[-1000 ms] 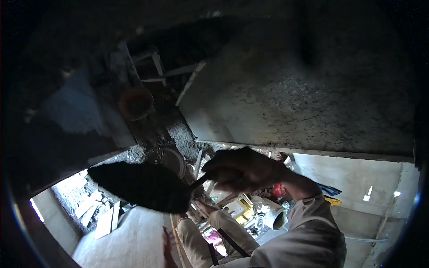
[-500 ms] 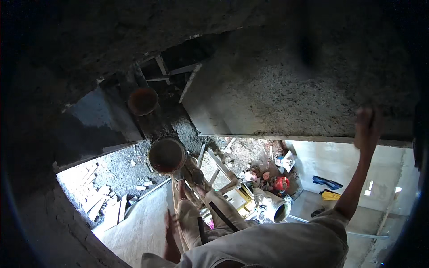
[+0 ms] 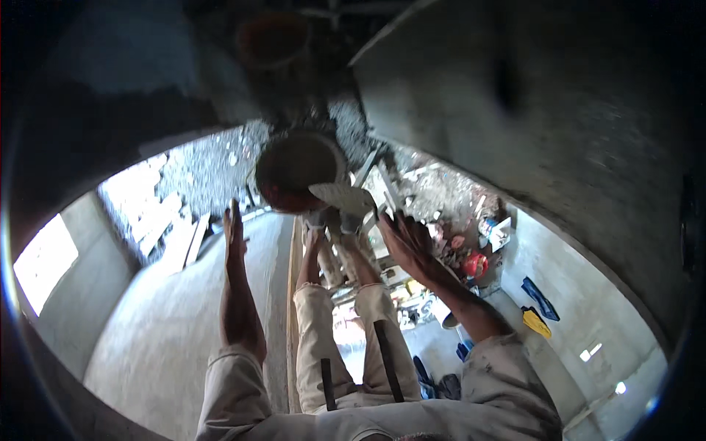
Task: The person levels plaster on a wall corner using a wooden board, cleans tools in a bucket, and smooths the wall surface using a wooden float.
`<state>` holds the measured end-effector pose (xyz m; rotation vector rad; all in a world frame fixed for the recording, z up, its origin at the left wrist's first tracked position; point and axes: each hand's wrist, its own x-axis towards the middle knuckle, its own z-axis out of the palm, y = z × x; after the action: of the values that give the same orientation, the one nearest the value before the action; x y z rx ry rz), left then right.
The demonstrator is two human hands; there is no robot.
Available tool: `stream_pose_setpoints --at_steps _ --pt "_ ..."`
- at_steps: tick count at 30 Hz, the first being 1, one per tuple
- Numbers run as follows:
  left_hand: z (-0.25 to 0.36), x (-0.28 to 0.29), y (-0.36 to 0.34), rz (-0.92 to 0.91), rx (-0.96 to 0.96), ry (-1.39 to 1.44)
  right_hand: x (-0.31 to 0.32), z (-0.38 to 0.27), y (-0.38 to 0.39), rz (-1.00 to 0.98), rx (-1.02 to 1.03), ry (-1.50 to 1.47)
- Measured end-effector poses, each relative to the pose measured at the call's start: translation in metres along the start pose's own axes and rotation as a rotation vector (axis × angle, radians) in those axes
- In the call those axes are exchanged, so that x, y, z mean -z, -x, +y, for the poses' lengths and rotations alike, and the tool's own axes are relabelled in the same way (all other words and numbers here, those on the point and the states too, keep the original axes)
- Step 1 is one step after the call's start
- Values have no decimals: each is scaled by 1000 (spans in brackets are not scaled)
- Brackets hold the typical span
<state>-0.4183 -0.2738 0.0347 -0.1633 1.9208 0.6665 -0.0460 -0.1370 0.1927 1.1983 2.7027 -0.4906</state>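
My right hand (image 3: 404, 242) is closed on a trowel, whose pale, pointed blade (image 3: 338, 195) is over the near edge of a round bucket (image 3: 298, 158) with dark contents and some reddish colour at its bottom edge. My left hand (image 3: 235, 228) is held up to the left, below and left of the bucket, fingers straight and seen edge-on, with nothing visible in it. My legs and bare feet show below the bucket, beside and on wooden planks (image 3: 293, 316).
A second reddish bucket (image 3: 272, 37) sits higher up in shadow. Dark concrete surfaces (image 3: 456, 103) surround me. Below lie rubble, broken boards (image 3: 184, 242) and a red container (image 3: 474, 264). Blue clothing (image 3: 540, 298) and a yellow cloth (image 3: 537, 320) rest by the right wall.
My right hand has come down from the right-hand surface to the middle, trowel over the bucket. My left hand has risen into clearer view. The whole view has shifted, carrying the buckets upward.
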Motion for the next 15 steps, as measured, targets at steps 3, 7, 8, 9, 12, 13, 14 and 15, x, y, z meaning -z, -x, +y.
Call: stream_pose_setpoints --at_steps 3,7,8,9,12,13,14,15 --pt "-10 -1 -49 -67 32 -117 -74 -26 -70 -254 73 228" --pt "-18 -20 -95 -150 -35 2 -160 -33 -144 -176 100 409" --pt "-23 -20 -97 -146 -115 -31 -179 -33 -157 -137 98 420" --pt "-24 -28 -97 -153 -199 -55 -194 -26 -167 -98 94 447" --pt "-20 -61 -61 -99 -321 124 -228 -3 -189 -280 45 316" --pt "-17 -63 -54 -69 -331 80 -230 -4 -193 -362 56 270" --pt "-3 -80 -41 -30 -343 32 -246 16 -185 -336 55 233" --pt "-3 -87 -40 -18 -403 38 -264 29 -179 -307 57 189"
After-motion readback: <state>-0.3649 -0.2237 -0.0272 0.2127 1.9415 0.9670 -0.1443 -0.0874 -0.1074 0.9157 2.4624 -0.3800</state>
